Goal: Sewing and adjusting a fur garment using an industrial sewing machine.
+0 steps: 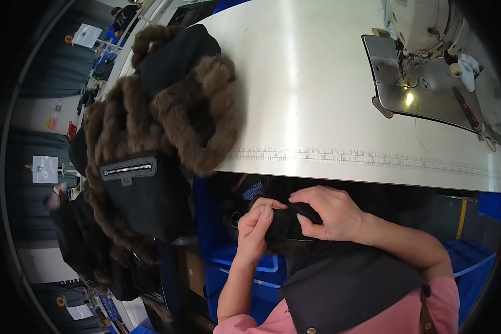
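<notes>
Below the table's front edge, both my hands grip a piece of black fabric (286,220). My left hand (256,228) has its thumb and fingers closed on the cloth; my right hand (334,217) pinches it from the other side, fingertips curled. On the left part of the white table (295,100) lies a black garment (139,206) with thick brown fur trim (189,111) and a zipped pocket (128,168).
A sewing machine (406,33) with a metal plate (395,94) occupies the back right, scissors (465,106) beside it. Blue bins (222,289) stand under the table. At left are more dark fur-trimmed garments (83,234) and a co-worker (122,19) in the distance.
</notes>
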